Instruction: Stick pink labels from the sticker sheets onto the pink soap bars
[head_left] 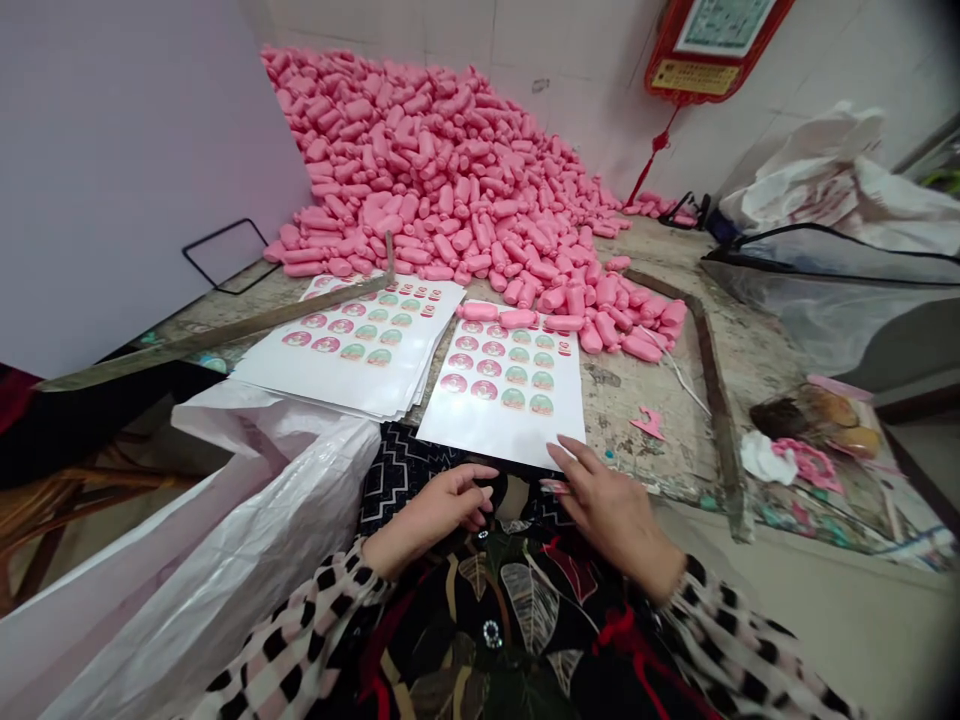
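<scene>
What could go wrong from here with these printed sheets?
The single sheet has pink pieces on its far edge; pulling it might drag or roll them. Its near edge reaches the table's front, by the right hand, so it could slip off. The bar across the sheet stack might snag or crease paper.

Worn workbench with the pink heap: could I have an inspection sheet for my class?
Surface: stained, worn wooden table
Work things: heaped glossy pink bottle-shaped pieces; white printed paper sheet, similar paper stack alongside
Clutter: flat pink scrap, crumpled white tissue
Hands: bare right hand at the sheet's near edge; bare left hand close by, grip unclear
Cables: nothing seen; thin white cord by the heap
Surroundings: red-framed wall hanging
</scene>
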